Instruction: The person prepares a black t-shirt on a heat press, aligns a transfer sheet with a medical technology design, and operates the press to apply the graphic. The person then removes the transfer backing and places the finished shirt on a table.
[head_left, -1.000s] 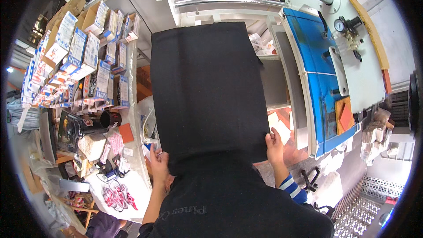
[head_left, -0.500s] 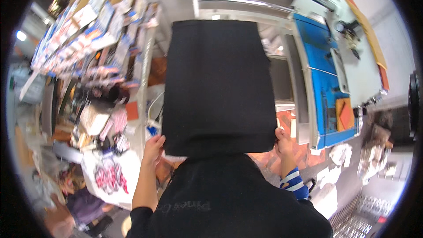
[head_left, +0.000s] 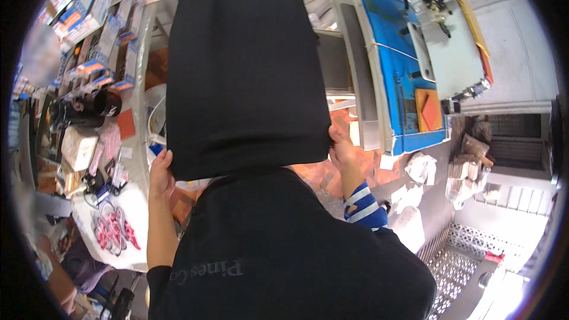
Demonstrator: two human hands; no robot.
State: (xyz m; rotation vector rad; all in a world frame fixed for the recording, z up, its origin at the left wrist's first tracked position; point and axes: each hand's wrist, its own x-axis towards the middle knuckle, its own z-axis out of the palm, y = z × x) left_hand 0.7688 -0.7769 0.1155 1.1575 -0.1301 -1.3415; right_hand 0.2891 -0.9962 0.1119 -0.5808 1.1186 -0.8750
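Observation:
A broad sheet of black fabric (head_left: 246, 77) lies smooth and roughly rectangular before me, a fold along its near edge. My left hand (head_left: 163, 172) pinches its near left corner, and my right hand (head_left: 339, 145) grips the near right side, a striped blue-and-white sleeve on that arm. Whatever supports the fabric is hidden beneath it. Below it, black cloth (head_left: 290, 249) with faint lettering covers my body.
At left, a cluttered table (head_left: 137, 166) holds cardboard boxes (head_left: 89, 15), a black cylinder and a printed white cloth (head_left: 95, 243). A partly seen person (head_left: 59, 278) is at lower left. At right stands a press (head_left: 397, 71) with a blue top and pressure gauge.
The view has shifted, putting fabric and hands higher and further left in the picture. The fabric's near edge became distinct from the cloth below it. Both hands keep their grip.

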